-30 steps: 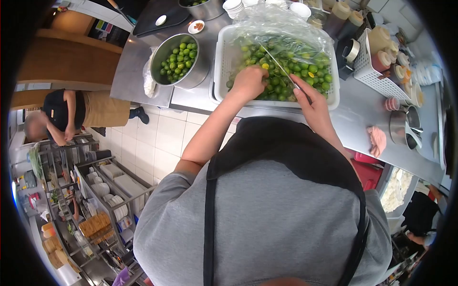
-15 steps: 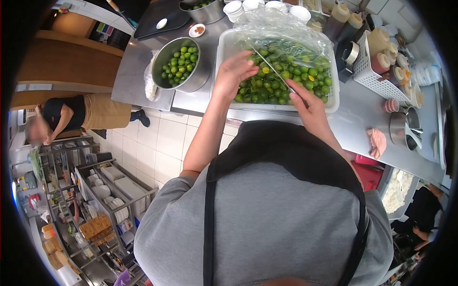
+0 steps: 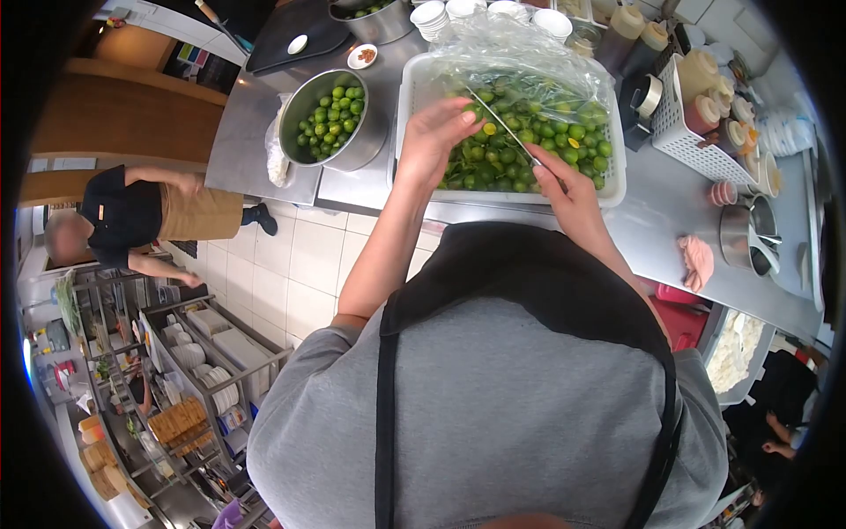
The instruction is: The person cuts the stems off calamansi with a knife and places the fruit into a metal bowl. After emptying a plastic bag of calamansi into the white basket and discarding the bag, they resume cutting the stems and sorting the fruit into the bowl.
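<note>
My right hand (image 3: 566, 183) is closed round the handle of a knife (image 3: 504, 126), whose thin blade points up and left over the limes. Over the left part of the white tub (image 3: 620, 176), my left hand (image 3: 438, 139) has its fingers bent round a green lime (image 3: 476, 109), close to the blade. Many green limes (image 3: 507, 167) and a few yellow ones fill the tub. Clear plastic wrap (image 3: 546, 66) lies across the tub's far side. To the left stands a metal pot (image 3: 368, 145) with whole limes inside.
White cups (image 3: 430, 18) and a small dish (image 3: 362, 56) stand behind. On the right are a basket of bottles (image 3: 696, 150), a pink cloth (image 3: 696, 263) and metal containers (image 3: 736, 236). A person (image 3: 132, 212) stands at the left, beyond the counter.
My left hand has closed in round a lime beside the blade. My right hand has barely moved. The person at the left has turned and spread their arms.
</note>
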Demonstrator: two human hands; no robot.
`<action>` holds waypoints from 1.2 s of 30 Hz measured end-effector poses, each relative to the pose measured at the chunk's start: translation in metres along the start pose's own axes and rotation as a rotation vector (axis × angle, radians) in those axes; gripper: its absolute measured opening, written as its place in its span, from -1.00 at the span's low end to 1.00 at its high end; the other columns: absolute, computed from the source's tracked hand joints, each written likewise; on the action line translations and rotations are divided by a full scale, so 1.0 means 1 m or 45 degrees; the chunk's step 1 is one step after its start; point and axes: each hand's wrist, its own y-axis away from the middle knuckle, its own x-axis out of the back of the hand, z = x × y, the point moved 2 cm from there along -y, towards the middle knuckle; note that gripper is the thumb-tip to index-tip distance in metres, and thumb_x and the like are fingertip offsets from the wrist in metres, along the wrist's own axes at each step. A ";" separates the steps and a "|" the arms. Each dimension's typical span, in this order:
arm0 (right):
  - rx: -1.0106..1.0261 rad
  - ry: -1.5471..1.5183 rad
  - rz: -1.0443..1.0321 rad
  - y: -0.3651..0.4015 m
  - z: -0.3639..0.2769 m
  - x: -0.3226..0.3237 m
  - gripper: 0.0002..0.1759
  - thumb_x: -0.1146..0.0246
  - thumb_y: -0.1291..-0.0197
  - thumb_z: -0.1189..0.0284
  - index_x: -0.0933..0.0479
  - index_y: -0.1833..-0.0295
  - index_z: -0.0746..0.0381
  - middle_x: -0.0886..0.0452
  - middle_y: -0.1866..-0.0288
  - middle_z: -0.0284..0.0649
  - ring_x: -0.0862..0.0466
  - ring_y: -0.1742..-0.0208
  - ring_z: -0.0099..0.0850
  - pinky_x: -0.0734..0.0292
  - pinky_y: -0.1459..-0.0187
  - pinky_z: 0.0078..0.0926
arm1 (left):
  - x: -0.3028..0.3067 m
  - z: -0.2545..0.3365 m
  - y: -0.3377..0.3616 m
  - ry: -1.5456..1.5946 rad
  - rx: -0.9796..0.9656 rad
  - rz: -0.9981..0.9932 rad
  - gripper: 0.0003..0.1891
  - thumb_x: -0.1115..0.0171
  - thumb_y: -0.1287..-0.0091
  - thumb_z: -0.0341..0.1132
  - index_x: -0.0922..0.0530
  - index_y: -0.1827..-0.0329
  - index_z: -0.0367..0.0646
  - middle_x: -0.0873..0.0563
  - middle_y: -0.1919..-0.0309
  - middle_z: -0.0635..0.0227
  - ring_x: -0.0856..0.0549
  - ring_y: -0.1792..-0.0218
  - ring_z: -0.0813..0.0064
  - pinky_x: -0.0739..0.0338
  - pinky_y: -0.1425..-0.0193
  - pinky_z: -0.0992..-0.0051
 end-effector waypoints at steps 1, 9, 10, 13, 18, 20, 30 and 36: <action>-0.003 0.002 -0.001 0.000 -0.002 0.000 -0.65 -0.07 -0.28 0.37 -0.44 -0.15 0.22 -0.60 0.02 -0.10 -0.59 0.05 -0.40 -0.40 0.00 -0.55 | 0.000 0.000 0.000 0.000 0.002 -0.001 -0.80 -0.16 -0.22 -0.54 -0.52 0.09 -0.32 -0.64 0.19 0.22 -0.63 0.14 0.45 -0.51 -0.10 0.34; 0.113 0.059 -0.012 0.004 -0.003 -0.001 -0.66 -0.09 -0.27 0.38 -0.45 -0.15 0.19 -0.59 0.00 -0.09 -0.60 0.06 -0.38 -0.44 0.04 -0.54 | 0.000 -0.001 -0.001 -0.032 -0.053 0.149 -0.80 -0.17 -0.21 -0.54 -0.50 0.09 -0.30 -0.63 0.21 0.28 -0.61 0.15 0.52 -0.51 -0.04 0.43; 0.162 0.072 0.005 0.005 -0.002 -0.002 -0.66 -0.10 -0.27 0.39 -0.45 -0.15 0.18 -0.59 0.01 -0.09 -0.60 0.08 -0.36 -0.45 0.07 -0.53 | -0.001 -0.002 -0.002 -0.031 -0.051 0.148 -0.80 -0.17 -0.21 -0.54 -0.50 0.09 -0.30 -0.63 0.21 0.28 -0.61 0.15 0.52 -0.51 -0.04 0.43; 0.208 0.108 0.032 0.005 -0.003 -0.003 -0.66 -0.10 -0.26 0.39 -0.46 -0.14 0.16 -0.60 0.05 -0.08 -0.61 0.14 -0.34 -0.47 0.12 -0.51 | 0.001 -0.005 -0.002 -0.043 -0.073 0.170 -0.80 -0.18 -0.21 -0.54 -0.50 0.09 -0.29 -0.64 0.23 0.29 -0.62 0.19 0.54 -0.51 0.00 0.48; 0.172 0.234 0.078 -0.001 -0.007 0.000 -0.66 -0.11 -0.25 0.40 -0.46 -0.14 0.15 -0.61 0.13 -0.10 -0.59 0.27 -0.32 -0.46 0.20 -0.47 | -0.020 -0.014 0.005 -0.199 -0.039 0.063 -0.77 -0.30 -0.10 -0.52 -0.52 0.17 -0.30 -0.63 0.27 0.29 -0.62 0.24 0.52 -0.52 0.10 0.56; 0.213 0.220 0.162 -0.007 -0.005 0.003 -0.66 -0.10 -0.25 0.40 -0.46 -0.14 0.15 -0.62 0.16 -0.12 -0.58 0.31 -0.35 -0.44 0.23 -0.46 | -0.028 -0.015 0.010 -0.134 0.047 0.012 -0.76 -0.32 -0.09 -0.52 -0.54 0.17 -0.26 -0.63 0.28 0.32 -0.61 0.25 0.57 -0.51 0.10 0.58; 0.240 0.125 0.039 0.011 -0.006 0.002 -0.66 -0.11 -0.25 0.41 -0.46 -0.15 0.17 -0.61 0.08 -0.09 -0.59 0.20 -0.38 -0.45 0.17 -0.51 | 0.001 -0.001 -0.006 -0.164 -0.194 0.201 -0.78 -0.21 -0.16 -0.57 -0.53 0.12 -0.28 -0.63 0.24 0.35 -0.61 0.23 0.59 -0.51 0.05 0.55; 0.179 0.210 0.053 0.002 -0.010 0.001 -0.66 -0.10 -0.25 0.39 -0.46 -0.14 0.17 -0.61 0.10 -0.08 -0.60 0.21 -0.33 -0.45 0.15 -0.49 | -0.016 -0.010 0.004 -0.226 -0.094 0.094 -0.77 -0.29 -0.10 -0.55 -0.50 0.18 -0.32 -0.63 0.33 0.28 -0.63 0.25 0.50 -0.51 0.12 0.56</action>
